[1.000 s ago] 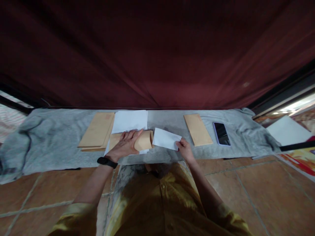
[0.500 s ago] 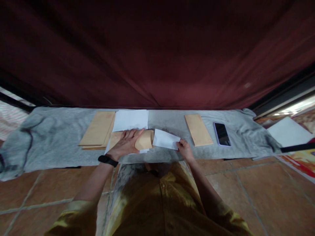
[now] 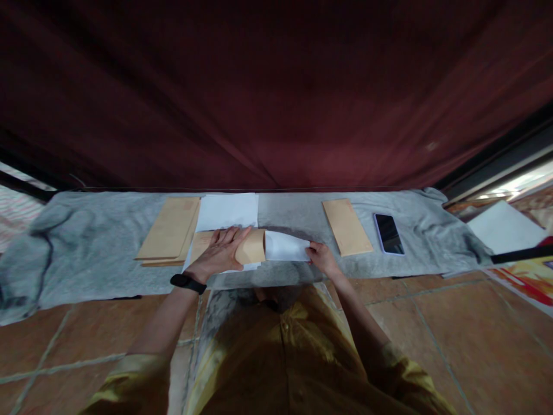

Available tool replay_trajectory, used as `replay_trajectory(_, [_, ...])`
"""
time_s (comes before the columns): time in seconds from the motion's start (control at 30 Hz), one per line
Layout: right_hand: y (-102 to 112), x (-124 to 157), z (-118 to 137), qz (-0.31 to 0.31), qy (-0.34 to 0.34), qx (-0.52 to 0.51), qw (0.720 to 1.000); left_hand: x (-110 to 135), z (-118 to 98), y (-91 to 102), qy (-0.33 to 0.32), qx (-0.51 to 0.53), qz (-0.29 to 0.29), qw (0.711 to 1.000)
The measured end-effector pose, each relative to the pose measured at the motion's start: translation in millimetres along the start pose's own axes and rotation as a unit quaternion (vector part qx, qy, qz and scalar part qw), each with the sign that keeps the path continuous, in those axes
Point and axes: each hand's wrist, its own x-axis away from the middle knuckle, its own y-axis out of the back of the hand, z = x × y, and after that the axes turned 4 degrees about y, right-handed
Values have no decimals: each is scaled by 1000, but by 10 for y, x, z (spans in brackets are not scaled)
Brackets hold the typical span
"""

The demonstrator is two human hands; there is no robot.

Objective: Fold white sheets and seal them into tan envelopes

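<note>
My left hand lies over a brown envelope, fingers across its upper edge and thumb on the near side, holding it with its mouth bulging to the right. In a pinch, my right hand grips the right end of a folded white sheet of paper. The sheet's left end is at the envelope's mouth; I cannot tell how much of it is inside. Under and behind the left hand is a stack of white paper. Brown envelopes are piled to the left of it.
A single brown envelope lies right of my right hand, with a phone beyond it. Everything rests on a grey cloth. A dark red curtain hangs behind. Another white sheet is at the far right.
The right hand has moved slightly left with the folded sheet. The sheet has levelled out, and its left end now meets the envelope's mouth. The left hand keeps its place on the envelope.
</note>
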Motion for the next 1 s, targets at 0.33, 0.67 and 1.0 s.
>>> replay_trajectory(0.33, [39, -84, 158, 52, 9, 59, 997, 3, 27, -34, -9, -7, -15, 1000])
replay_trajectory(0.67, [-126, -99, 220, 64, 20, 51, 996, 3, -1, -8, -3, -5, 6, 1000])
replay_trajectory(1.0, [-460, -103, 217, -64, -2, -47, 997, -3, -6, 7, -1, -10, 2, 1000])
